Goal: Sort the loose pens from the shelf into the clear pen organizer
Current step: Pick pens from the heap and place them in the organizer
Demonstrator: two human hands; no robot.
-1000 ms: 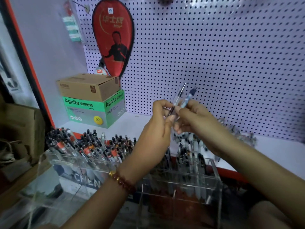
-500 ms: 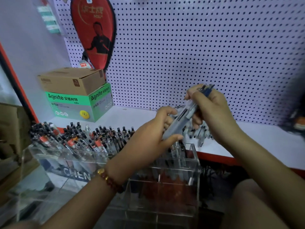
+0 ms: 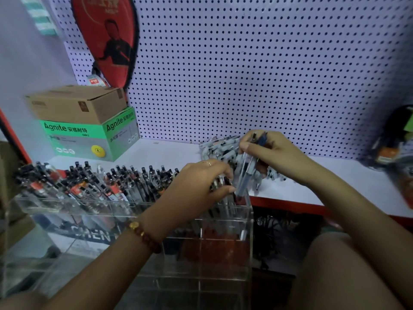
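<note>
Right hand (image 3: 274, 156), center frame, clamped on pens (image 3: 244, 175), tips down over clear organizer (image 3: 249, 222) right end. Left hand (image 3: 194, 189) alongside, fingers curved at organizer top, grip cannot tell.

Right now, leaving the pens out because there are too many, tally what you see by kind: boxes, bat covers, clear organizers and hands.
Boxes: 2, a brown cardboard box stacked on a green Agnite box
Red table tennis bat cover: 1
Clear pen organizer: 1
Hands: 2, the left hand and the right hand, which grips pens
Total: 6
</note>
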